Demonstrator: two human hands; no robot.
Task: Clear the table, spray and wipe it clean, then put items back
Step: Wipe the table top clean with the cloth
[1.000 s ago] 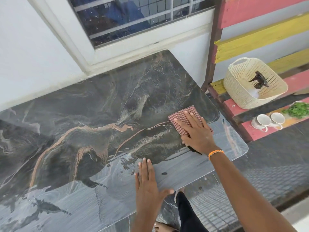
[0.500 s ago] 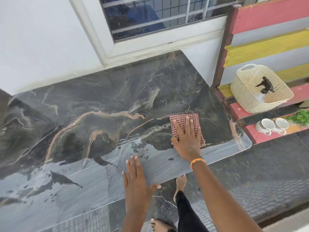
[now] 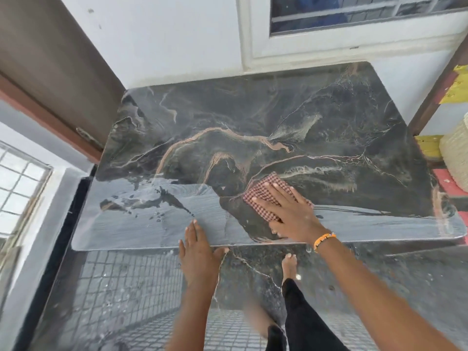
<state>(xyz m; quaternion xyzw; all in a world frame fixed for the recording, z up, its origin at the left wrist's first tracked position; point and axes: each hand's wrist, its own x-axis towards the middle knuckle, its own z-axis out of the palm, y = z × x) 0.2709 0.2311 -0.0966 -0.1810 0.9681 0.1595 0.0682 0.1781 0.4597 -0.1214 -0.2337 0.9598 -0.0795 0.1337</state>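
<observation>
A dark marbled worktop (image 3: 253, 117) stands against a white wall under a window (image 3: 367, 13), and we are looking straight down on it from the near edge. Nothing stands on it; a pale basket (image 3: 455, 158) shows just past its right end, on a painted shelf, so the clearing looks done and we are in the wiping stage. A streaky wet sheen runs across the near strip, with beads toward the left, while the far half looks dull and dry.

The cloth (image 3: 266, 192), red-checked and folded small, lies flat near the front, right of centre. Our right hand (image 3: 288, 211) presses on it with fingers straight and spread, palm down, so the grip is flat and wide, not curled round the fabric. We judge that spreads the pressure so the whole pad drags moisture along.

Our left hand (image 3: 198, 252) lies flat on the front edge, fingers straight and together, thumb out along the rim, holding nothing. It seems to brace us as we lean over.

The wet patches at near left likely need a pass next.
</observation>
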